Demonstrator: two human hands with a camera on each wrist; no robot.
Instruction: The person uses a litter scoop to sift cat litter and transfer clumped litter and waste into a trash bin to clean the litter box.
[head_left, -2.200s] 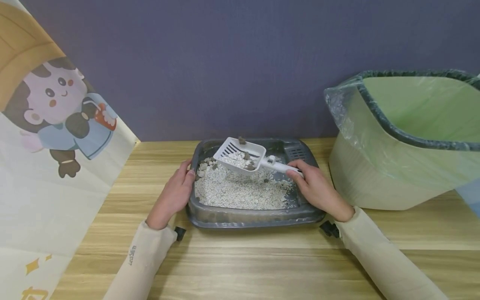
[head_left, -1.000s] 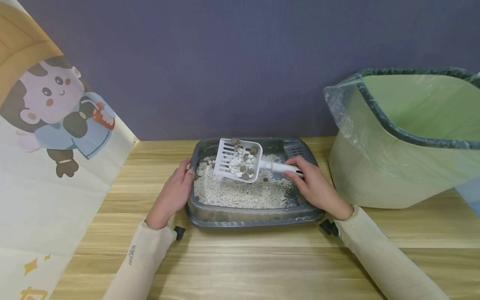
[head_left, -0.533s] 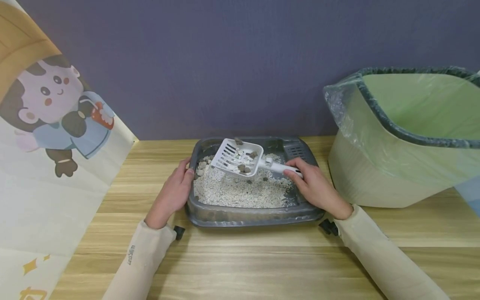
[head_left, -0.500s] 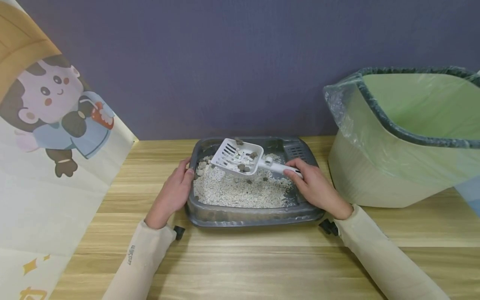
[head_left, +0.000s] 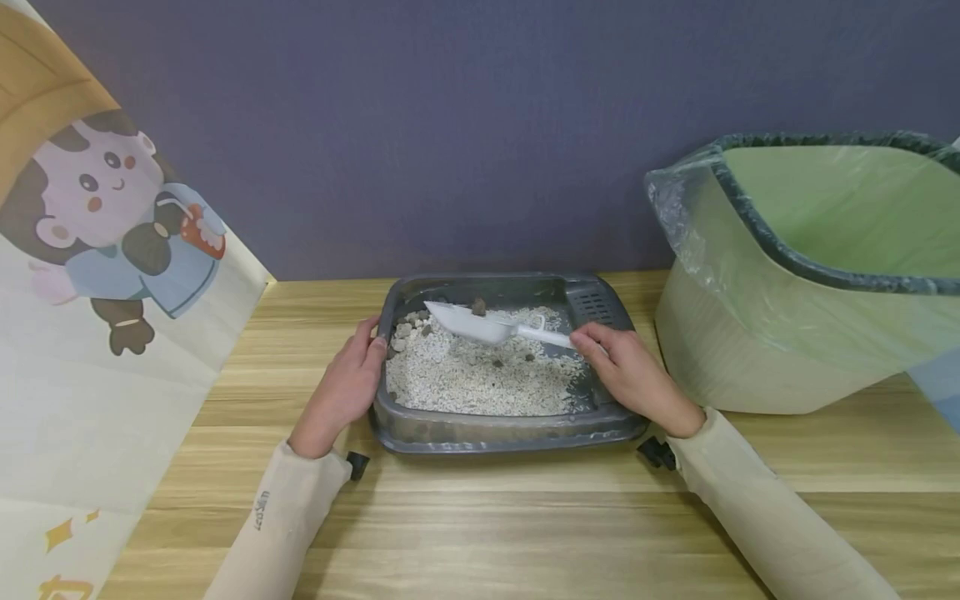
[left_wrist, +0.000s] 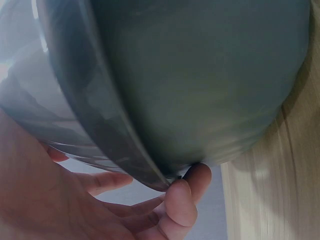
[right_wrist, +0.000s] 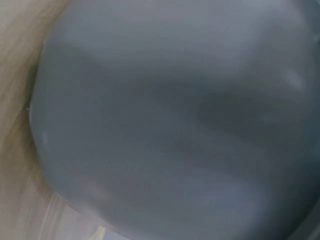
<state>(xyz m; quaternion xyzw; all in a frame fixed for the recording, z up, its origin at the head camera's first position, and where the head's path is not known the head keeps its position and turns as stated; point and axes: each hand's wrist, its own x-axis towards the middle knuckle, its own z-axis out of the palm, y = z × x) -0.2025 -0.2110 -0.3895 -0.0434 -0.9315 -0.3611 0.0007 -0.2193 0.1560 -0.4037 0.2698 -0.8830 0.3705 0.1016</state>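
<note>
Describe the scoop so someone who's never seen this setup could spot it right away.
On the wooden table, left of the big pale bin, sits a dark grey tray. Over the pale granules in it, the right hand holds the scoop by its handle. It is the only smooth white tool there, unlike the loose granules and brown clumps.

Tipped the white scoop (head_left: 480,327) from slots in full view to side-on, leaving, of several clumps earlier visible on it, just one brown clump (head_left: 478,307) showing
</note>
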